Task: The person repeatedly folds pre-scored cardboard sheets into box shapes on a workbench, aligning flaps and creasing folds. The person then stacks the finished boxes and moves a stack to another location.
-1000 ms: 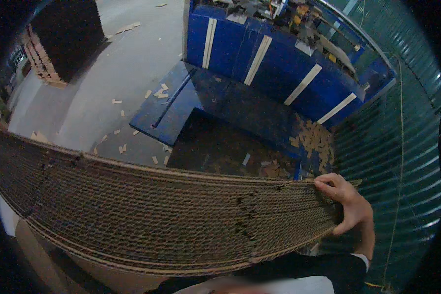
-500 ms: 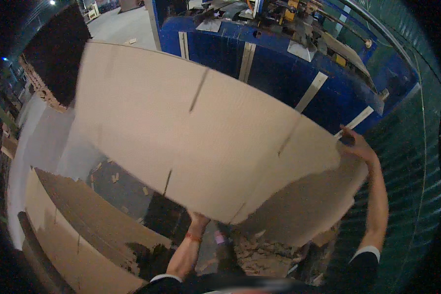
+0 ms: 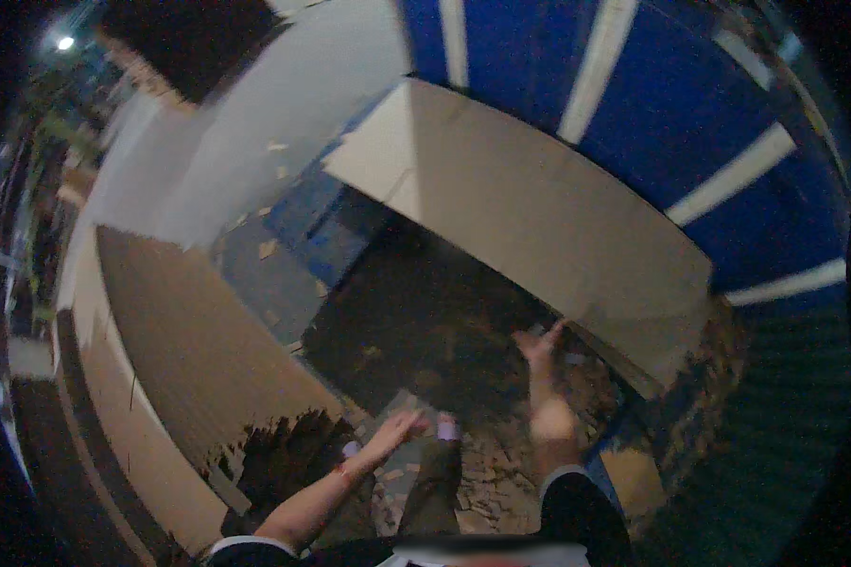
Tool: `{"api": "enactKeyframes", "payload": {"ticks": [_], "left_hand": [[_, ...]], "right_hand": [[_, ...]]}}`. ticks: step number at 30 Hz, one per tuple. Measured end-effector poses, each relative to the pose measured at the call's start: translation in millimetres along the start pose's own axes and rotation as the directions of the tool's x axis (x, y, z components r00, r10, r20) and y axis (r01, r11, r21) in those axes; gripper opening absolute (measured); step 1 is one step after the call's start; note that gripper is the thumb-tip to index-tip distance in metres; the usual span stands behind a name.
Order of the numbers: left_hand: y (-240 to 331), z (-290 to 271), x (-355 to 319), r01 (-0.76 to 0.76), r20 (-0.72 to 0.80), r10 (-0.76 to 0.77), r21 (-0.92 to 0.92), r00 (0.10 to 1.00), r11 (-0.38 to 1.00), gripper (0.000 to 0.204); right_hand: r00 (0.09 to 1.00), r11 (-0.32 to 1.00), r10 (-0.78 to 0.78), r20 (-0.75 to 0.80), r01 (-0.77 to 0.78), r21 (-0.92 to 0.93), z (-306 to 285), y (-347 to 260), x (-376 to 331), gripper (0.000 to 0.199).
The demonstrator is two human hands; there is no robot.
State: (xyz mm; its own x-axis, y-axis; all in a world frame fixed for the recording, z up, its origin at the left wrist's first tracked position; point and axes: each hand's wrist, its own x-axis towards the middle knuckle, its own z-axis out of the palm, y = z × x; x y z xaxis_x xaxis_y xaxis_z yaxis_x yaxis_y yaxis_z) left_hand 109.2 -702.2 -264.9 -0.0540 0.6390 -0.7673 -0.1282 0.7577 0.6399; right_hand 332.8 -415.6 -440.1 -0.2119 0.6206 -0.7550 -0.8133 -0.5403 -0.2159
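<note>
A large tan cardboard sheet (image 3: pixel 548 208) lies along the blue machine side, its left end paler and its near edge hanging over a dark patch. My right hand (image 3: pixel 542 344) is at that near edge with thumb and fingers spread; whether a fingertip touches the cardboard, I cannot tell. Lower and to the left, my left hand (image 3: pixel 402 431) is off the sheet, over the floor by my feet. Its fingers look loosely stretched and somewhat blurred, with nothing seen in them.
More cardboard sheets (image 3: pixel 184 331) stand on edge at the left, torn at their near end. Cardboard scraps (image 3: pixel 501 482) litter the floor around my feet. The blue machine panel (image 3: pixel 520 57) with pale vertical strips runs along the far side; green corrugated wall (image 3: pixel 775 406) is at the right.
The cardboard sheet has gone from both my hands down beside the blue machine. Both hands have let go of their earlier grips; the right has come inward. The view has tilted down.
</note>
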Motion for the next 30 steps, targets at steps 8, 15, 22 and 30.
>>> {"api": "enactKeyframes", "payload": {"ticks": [8, 15, 22, 30], "left_hand": [[-165, -40, -182, 0.446, -0.337, -0.505, -0.242, 0.794, 0.862, 0.044], [-157, -7, -227, 0.306, -0.327, -0.262, 0.093, 0.908, 0.947, 0.056], [-114, -42, -319, -0.037, -0.526, -0.059, -0.170, 0.849, 0.985, 0.056], [-245, -219, -570, -0.633, -0.966, -0.174, -0.016, -0.189, 0.774, 0.034]], "right_hand": [[0.975, 0.969, -0.137, 0.177, 0.094, 0.229, 75, -48, 163, 0.089], [0.986, 0.670, 0.032, 0.164, 0.100, -0.736, 67, 18, 46, 0.098], [0.965, -0.044, 0.144, -0.220, -0.216, -0.975, 46, 185, -135, 0.031], [0.450, 0.050, 0.411, 0.793, 0.858, -0.512, 249, 463, -385, 0.038]]}}
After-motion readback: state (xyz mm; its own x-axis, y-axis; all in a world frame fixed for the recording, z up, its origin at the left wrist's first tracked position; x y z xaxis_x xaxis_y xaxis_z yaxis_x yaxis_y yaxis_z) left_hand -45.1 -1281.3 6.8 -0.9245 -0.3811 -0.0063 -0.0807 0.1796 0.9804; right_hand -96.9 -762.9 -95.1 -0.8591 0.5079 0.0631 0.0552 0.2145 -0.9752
